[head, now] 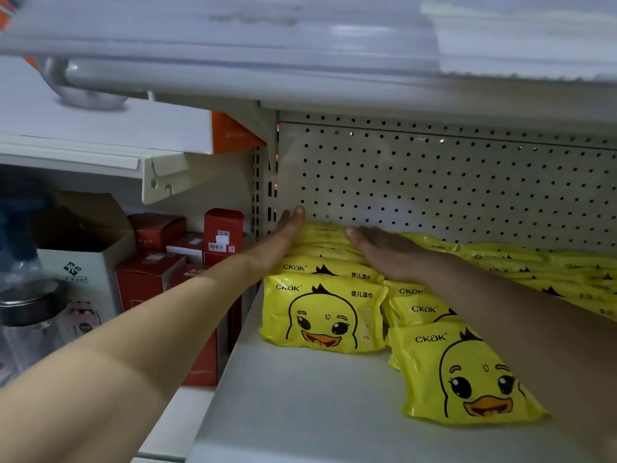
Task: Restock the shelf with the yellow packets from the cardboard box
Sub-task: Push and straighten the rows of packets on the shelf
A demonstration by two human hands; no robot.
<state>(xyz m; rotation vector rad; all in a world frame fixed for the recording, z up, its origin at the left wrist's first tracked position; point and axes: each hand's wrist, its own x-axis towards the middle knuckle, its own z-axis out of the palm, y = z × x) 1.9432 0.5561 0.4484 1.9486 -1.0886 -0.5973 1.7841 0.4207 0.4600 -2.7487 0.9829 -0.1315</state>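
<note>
We see glossy, slightly wrinkled plastic on the yellow packets [322, 315], matt painted metal on the shelf [300, 412] and its perforated back panel [434, 182], and smooth cardboard on the red boxes [143, 285].

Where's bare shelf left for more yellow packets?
Bare: front of the grey metal shelf, ahead of the left row's front yellow duck-print packet, left of the nearest packet. Crowded: back by the white pegboard, around left hand and right hand.
</note>
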